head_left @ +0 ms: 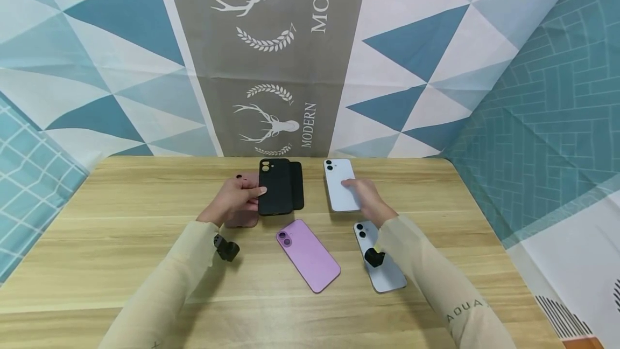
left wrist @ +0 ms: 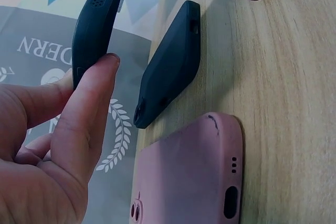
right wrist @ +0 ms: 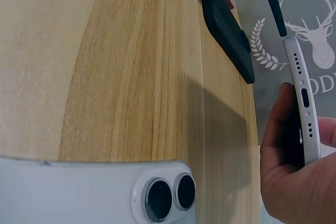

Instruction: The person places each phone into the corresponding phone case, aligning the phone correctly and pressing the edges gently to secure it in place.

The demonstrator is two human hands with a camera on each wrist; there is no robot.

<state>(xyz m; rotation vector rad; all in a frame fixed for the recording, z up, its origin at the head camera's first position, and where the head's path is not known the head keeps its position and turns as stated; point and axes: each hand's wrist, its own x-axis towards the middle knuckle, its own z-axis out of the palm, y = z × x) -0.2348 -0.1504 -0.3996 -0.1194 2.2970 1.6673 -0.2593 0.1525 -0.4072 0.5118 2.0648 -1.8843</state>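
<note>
Raised above the table's back part, my left hand (head_left: pixel 232 199) pinches a black phone case (head_left: pixel 276 187) by its edge between thumb and fingers. A second black phone case (left wrist: pixel 173 66) lies on the table behind it, partly covered in the head view. Below the left hand sits a pink phone case (left wrist: pixel 181 169); whether a phone is inside I cannot tell. My right hand (head_left: pixel 366 198) grips a white phone (head_left: pixel 337 190) by its sides, lifted off the table. In the right wrist view, that phone's port edge (right wrist: pixel 304 98) faces the camera.
A purple phone (head_left: pixel 310 257) lies slanted on the wooden table (head_left: pixel 271 316), between the forearms. Another pale phone (head_left: pixel 387 276) lies camera side up, partly under the right forearm. Patterned cloth (head_left: pixel 276 69) hangs along the table's back edge.
</note>
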